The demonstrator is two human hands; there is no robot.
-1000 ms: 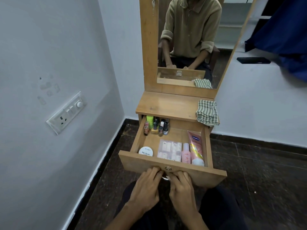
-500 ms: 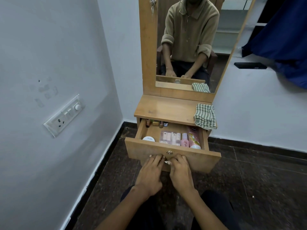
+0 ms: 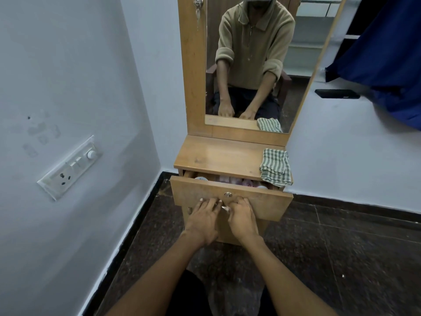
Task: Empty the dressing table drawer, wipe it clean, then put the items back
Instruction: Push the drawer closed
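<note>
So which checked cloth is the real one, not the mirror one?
The real one is the lower checked cloth, lying on the right end of the dressing table top. The upper one sits inside the mirror, so it is only a reflection.

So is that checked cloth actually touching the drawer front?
Apart. The head view shows the checked cloth lying on the tabletop, its edge hanging over a dark gap behind the drawer front, which stands forward of it.

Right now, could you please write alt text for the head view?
Both hands, left hand and right hand, press on the front of a nearly closed wooden drawer beneath a mirror; a checked cloth lies on the dressing table.
</note>
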